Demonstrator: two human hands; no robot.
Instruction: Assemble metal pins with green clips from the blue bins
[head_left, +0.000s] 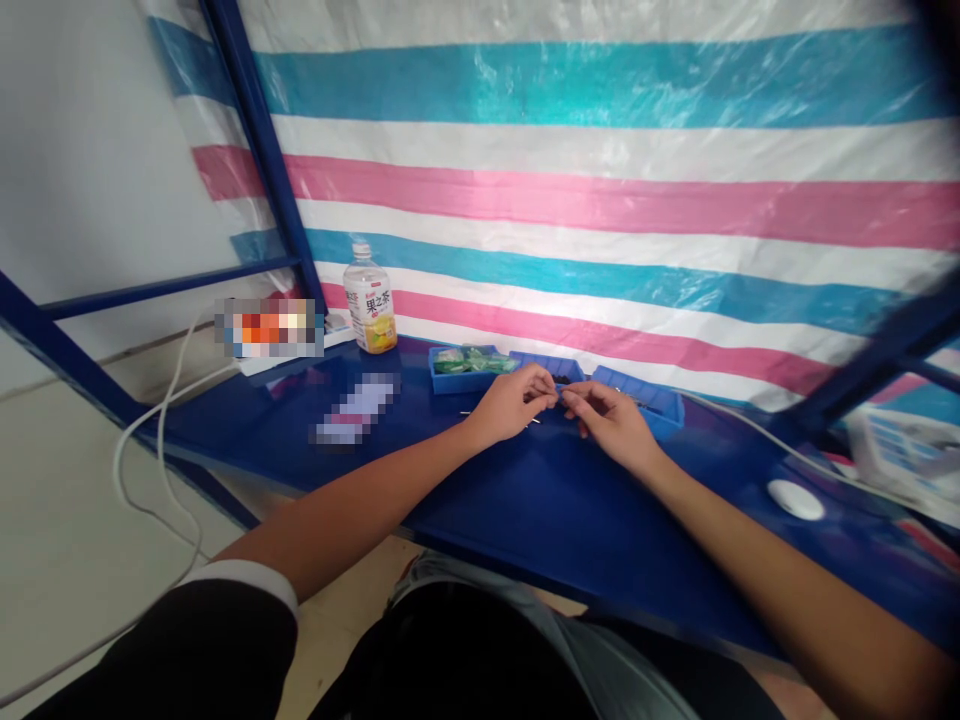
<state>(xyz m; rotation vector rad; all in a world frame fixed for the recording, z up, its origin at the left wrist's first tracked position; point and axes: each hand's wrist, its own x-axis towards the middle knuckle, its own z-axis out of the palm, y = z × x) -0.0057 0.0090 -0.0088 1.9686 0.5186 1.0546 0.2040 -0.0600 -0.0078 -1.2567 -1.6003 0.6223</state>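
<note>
My left hand (516,402) and my right hand (607,418) meet fingertip to fingertip above the blue tabletop (517,530). Both are pinched closed around something too small to make out. Just behind them stand three blue bins: the left bin (457,383) holds green packets (474,360), the middle bin (551,367) has dark small contents partly hidden by my fingers, and the right bin (660,408) sits beyond my right hand. A thin metal-looking rod (534,421) lies under my left hand, partly covered by it.
A drink bottle (371,305) stands at the back left, near a blurred-out flat item (356,408). At the right are a white round object (796,500) and a white cable (757,430). Blue frame posts (259,140) and a striped sheet (600,210) bound the table.
</note>
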